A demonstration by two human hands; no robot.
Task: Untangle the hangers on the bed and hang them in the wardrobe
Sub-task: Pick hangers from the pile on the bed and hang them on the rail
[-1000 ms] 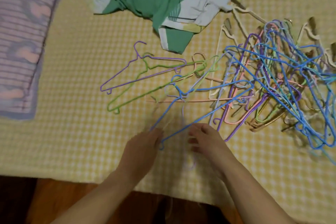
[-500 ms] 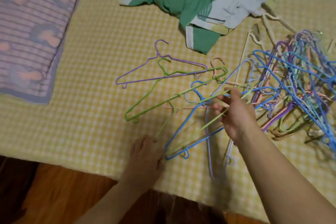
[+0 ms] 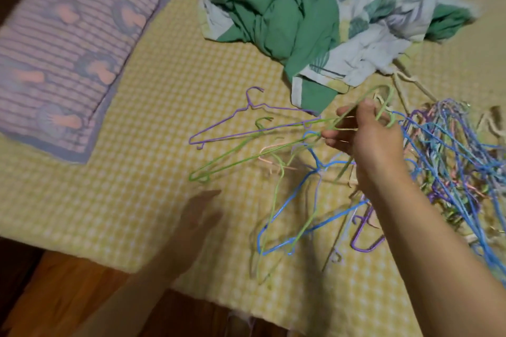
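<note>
Gripping a green hanger in my right hand, fingers curled round its wire, above the bed. My left hand hovers blurred, fingers straight, while the tangled hangers lie just right.

Single head-worn, wide-angle view, looking forward and steeply down from above the near edge of the bed. The yellow checked cover fills most of the frame, close to the camera; straight lines bow toward the borders. The floor shows along the lower left. Both forearms enter from the bottom edge, the left hand blurred, the right hand nearer the centre. A striped pillow occupies the upper left corner. No second view is supplied.
</note>
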